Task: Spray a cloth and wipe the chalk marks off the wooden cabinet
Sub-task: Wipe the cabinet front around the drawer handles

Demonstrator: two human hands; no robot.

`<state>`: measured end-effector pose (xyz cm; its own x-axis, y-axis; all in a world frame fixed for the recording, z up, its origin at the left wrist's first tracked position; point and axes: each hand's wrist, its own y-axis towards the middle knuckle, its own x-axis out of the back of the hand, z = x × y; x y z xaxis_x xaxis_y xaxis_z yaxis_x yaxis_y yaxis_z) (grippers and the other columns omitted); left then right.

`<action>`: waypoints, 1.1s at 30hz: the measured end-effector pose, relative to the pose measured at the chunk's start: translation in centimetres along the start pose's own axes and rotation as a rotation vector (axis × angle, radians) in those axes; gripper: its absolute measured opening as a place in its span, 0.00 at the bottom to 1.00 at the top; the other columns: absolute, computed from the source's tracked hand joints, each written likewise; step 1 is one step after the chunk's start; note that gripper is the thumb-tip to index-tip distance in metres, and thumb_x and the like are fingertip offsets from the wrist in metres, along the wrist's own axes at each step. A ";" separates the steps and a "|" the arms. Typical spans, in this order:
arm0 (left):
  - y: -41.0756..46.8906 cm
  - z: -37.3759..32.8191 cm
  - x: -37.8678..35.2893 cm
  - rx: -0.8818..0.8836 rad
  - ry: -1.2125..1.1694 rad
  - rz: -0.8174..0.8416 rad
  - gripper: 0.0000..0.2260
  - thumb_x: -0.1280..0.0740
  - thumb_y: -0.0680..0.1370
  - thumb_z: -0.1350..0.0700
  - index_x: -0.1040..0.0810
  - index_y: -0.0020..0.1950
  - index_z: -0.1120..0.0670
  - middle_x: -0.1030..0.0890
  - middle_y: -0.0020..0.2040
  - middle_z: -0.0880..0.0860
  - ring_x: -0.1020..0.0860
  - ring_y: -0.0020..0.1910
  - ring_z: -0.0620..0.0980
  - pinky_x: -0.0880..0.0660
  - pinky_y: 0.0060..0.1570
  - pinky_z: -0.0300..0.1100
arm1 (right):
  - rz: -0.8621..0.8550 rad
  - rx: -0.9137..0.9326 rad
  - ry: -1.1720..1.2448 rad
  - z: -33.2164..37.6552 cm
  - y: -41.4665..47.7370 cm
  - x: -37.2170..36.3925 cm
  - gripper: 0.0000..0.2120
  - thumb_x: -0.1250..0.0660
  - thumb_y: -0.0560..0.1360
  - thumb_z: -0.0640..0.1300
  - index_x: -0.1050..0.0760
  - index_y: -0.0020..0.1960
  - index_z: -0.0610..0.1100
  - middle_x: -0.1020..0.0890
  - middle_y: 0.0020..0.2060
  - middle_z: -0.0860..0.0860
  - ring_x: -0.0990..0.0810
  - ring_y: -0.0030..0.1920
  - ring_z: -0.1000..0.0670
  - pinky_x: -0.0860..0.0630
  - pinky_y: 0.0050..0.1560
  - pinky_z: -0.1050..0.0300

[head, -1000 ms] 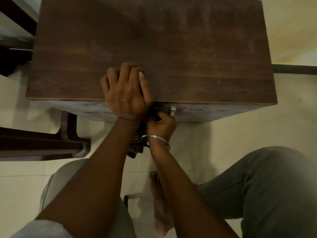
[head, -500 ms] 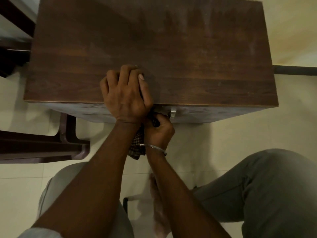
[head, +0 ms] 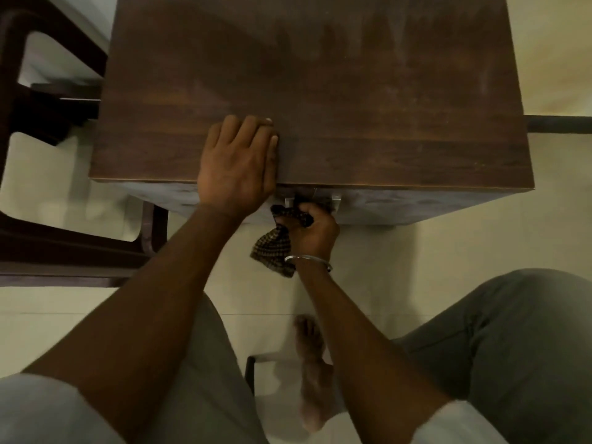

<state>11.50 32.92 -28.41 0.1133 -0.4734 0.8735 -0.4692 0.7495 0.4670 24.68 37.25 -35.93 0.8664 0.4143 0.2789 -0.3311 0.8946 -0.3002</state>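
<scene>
The left hand [head: 237, 168] lies flat on the front edge of the wooden cabinet [head: 352, 91], fingers spread on top. Below the edge, the right hand [head: 309, 227] presses a bunched checked cloth [head: 274, 248] against the cabinet front beside a metal handle [head: 334, 198]; a bangle [head: 307, 259] circles that wrist.

Wooden cabinet [head: 368, 100]: dark brown, rectangular top, seen from above; faint pale smears toward the 12 o'clock edge and on the front face at 6 o'clock. Cloth [head: 275, 248]: dark checked fabric, bunched against the front face just below the top's near edge, loose end hanging toward 7 o'clock.
</scene>
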 end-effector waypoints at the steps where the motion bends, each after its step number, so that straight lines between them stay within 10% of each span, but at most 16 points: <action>1: -0.4 0.0 0.0 0.026 0.012 -0.019 0.16 0.46 0.86 0.53 0.21 0.53 0.58 0.20 0.53 0.57 0.26 0.48 0.58 0.33 0.48 0.51 | 0.025 -0.037 0.036 -0.4 0.1 0.0 0.09 0.24 0.65 0.29 0.19 0.44 0.37 0.17 0.37 0.48 0.19 0.37 0.49 0.18 0.41 0.48; 9: -0.7 0.9 0.4 0.059 -0.007 -0.104 0.13 0.43 0.85 0.56 0.21 0.49 0.59 0.19 0.50 0.58 0.25 0.46 0.57 0.33 0.46 0.48 | -0.075 0.139 -0.024 -0.1 -1.4 -0.7 0.12 0.20 0.63 0.40 0.17 0.45 0.39 0.16 0.43 0.48 0.19 0.42 0.52 0.22 0.46 0.65; 14: -1.2 1.7 0.3 0.097 0.049 -0.126 0.14 0.44 0.85 0.55 0.21 0.49 0.59 0.19 0.50 0.58 0.26 0.44 0.58 0.33 0.45 0.49 | -0.007 0.072 -0.041 -1.2 -0.6 -1.2 0.14 0.22 0.63 0.33 0.20 0.42 0.48 0.17 0.39 0.48 0.21 0.36 0.58 0.22 0.41 0.56; 20: -1.2 1.7 -0.2 0.106 0.049 -0.167 0.14 0.44 0.84 0.54 0.21 0.48 0.57 0.19 0.50 0.56 0.25 0.44 0.57 0.33 0.45 0.49 | -0.134 0.172 0.008 -0.2 -1.7 -1.1 0.12 0.20 0.62 0.38 0.16 0.44 0.37 0.18 0.41 0.48 0.21 0.40 0.57 0.28 0.43 0.73; 29: -1.2 1.5 -0.2 0.120 0.060 -0.183 0.16 0.45 0.84 0.53 0.21 0.47 0.57 0.18 0.50 0.55 0.26 0.44 0.56 0.33 0.46 0.49 | 0.014 0.067 0.086 -1.2 -0.4 -1.1 0.09 0.22 0.64 0.35 0.19 0.42 0.38 0.17 0.39 0.41 0.18 0.33 0.49 0.19 0.34 0.53; 33: -1.3 1.5 -0.3 0.138 0.067 -0.186 0.16 0.46 0.85 0.53 0.21 0.48 0.56 0.18 0.51 0.55 0.25 0.45 0.56 0.32 0.47 0.49 | -0.105 0.073 0.049 -0.1 -1.6 -1.2 0.12 0.20 0.63 0.39 0.17 0.45 0.40 0.16 0.43 0.46 0.19 0.41 0.53 0.24 0.43 0.70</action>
<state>10.79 31.39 -29.53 0.2646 -0.5619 0.7838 -0.5495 0.5800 0.6013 24.16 35.33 -35.90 0.9142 0.3110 0.2598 -0.2628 0.9430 -0.2044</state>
